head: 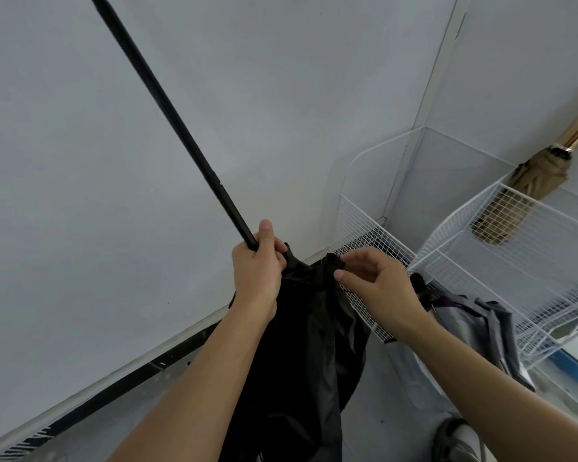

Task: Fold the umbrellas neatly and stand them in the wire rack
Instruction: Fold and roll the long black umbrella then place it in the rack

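A black umbrella (301,361) is held before a matte grey wall (80,161). Its shaft (167,111), a thin, straight, smooth black rod, runs up and left out of frame. Its canopy (317,311), slack and faintly glossy black cloth in loose folds, hangs down between the forearms. The shaft is gripped by the left hand (256,271) just where it meets the cloth, with fingers curled round it and the thumb laid along it. A bunched fold at the canopy's top is pinched by the right hand (377,285) between thumb and fingertips.

Just right of the hands, a white wire-grid rack (548,271) is set against the wall. A crumpled tan umbrella (538,181) with a shiny gold handle is leaned in it. A grey umbrella (474,321) hangs at its front.
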`<state>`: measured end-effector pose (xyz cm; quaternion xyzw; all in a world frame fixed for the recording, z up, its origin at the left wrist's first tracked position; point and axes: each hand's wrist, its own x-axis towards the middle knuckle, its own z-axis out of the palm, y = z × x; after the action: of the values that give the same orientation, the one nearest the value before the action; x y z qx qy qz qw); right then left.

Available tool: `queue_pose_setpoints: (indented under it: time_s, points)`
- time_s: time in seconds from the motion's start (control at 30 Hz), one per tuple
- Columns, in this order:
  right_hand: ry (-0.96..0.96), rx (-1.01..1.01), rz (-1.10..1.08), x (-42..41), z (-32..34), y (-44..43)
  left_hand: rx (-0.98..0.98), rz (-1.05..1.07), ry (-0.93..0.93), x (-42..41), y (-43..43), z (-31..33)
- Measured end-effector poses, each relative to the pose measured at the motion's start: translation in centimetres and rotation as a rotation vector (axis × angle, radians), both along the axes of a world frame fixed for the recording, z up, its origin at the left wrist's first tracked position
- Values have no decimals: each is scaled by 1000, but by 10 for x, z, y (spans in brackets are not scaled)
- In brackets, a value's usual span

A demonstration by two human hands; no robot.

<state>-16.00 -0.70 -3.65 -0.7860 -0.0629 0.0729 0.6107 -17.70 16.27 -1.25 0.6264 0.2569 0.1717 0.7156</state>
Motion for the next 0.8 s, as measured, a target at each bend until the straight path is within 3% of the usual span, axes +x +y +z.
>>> queue_pose_setpoints:
  time_s: [0.07,0.13,0.23,0.3,0.5,0.63,0.7,0.8]
  points:
    - [-210,-187,-96,-4,0,-1,5,48,16,0,1,0]
    - [-286,-251,-82,-6,0,-5,-3,88,7,0,1,0]
    - [-124,-293,255,-11,-7,-6,-2,116,-27,1,-2,1]
    - [-4,-207,419,-16,-13,-2,3,93,-35,2,-5,1]
    - [34,-5,391,-15,-17,-1,-20,130,-16,5,-7,1]
    - [-273,-92,211,-23,-9,-3,-11,245,-5,7,-2,-1]
    - [-307,-105,310,-26,1,-10,-20,285,-9,13,-2,-1]
    - [-129,-252,617,-29,16,-23,-13,324,-31,24,-6,0]
